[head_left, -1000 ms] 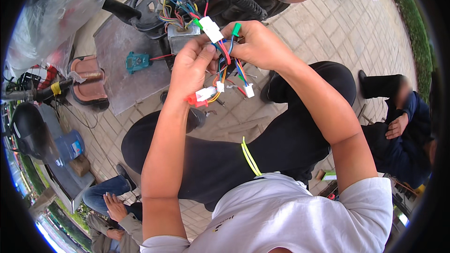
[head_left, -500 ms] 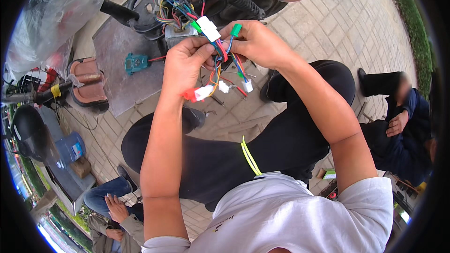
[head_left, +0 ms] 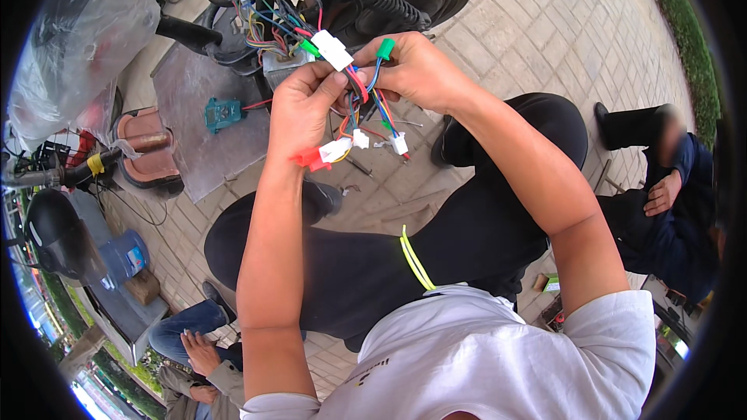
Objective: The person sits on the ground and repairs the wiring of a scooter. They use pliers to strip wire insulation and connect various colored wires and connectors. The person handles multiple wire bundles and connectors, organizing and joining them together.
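Both my hands are closed on a bundle of coloured wires point(head_left: 377, 103) in front of a vehicle's opened wiring. My left hand point(head_left: 307, 101) pinches the bundle between thumb and fingers. From the other side, my right hand point(head_left: 412, 70) grips it with bent fingers. A large white connector point(head_left: 332, 50) lies just above the fingertips, and a green connector point(head_left: 385, 49) sticks up beside my right hand. Below hang small white connectors point(head_left: 398, 142) and a red connector point(head_left: 311, 159), the red one next to my left wrist. The fingers hide where the wires meet.
A tangled harness point(head_left: 272, 15) and a shock absorber point(head_left: 393, 4) are beyond my hands. Left lie a teal multimeter-like device point(head_left: 223, 114) on a flat panel, a brown padded part point(head_left: 145, 152) and plastic sheeting point(head_left: 85, 47). Seated people are at right point(head_left: 661, 194) and lower left point(head_left: 202, 358).
The bundle has shifted slightly left with its hanging connectors, and the red connector sits further left across my left wrist. Both hands keep their grip.
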Demonstrator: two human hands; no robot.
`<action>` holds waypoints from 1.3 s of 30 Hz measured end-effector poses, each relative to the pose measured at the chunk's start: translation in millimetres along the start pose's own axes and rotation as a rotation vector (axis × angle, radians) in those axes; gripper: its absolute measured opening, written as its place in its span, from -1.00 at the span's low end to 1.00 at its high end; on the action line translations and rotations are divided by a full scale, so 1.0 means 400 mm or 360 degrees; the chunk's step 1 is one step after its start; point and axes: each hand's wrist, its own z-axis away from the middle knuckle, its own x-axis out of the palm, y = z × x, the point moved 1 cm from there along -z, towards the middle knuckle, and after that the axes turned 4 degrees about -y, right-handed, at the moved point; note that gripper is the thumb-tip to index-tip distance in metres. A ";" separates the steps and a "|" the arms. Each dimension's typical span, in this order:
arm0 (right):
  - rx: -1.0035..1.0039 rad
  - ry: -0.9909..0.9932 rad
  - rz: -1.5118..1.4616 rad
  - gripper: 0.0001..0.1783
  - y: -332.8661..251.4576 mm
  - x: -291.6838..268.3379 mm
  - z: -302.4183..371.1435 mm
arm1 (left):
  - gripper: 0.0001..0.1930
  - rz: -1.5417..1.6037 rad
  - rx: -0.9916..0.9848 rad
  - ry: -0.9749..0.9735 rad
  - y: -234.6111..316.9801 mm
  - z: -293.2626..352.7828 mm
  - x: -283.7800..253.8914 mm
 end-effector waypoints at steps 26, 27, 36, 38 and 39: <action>-0.0295 -0.0137 0.0877 -0.74 -0.034 -0.042 -0.037 | -0.71 0.0043 -0.0350 -0.0246 0.055 -0.060 0.053; -0.0357 -0.0131 0.0890 -0.74 -0.022 -0.042 -0.038 | -0.70 0.0033 -0.0330 -0.0197 0.045 -0.060 0.048; -0.0192 -0.0165 0.0537 -0.74 -0.001 -0.017 -0.044 | -0.69 0.0072 -0.0410 -0.0018 0.039 -0.030 0.037; -0.0166 -0.0151 0.0454 -0.74 0.000 -0.012 -0.040 | -0.72 0.0139 -0.0384 -0.0040 0.032 -0.030 0.025; -0.0169 -0.0145 0.0417 -0.75 -0.002 -0.010 -0.038 | -0.73 0.0172 -0.0371 -0.0052 0.032 -0.028 0.022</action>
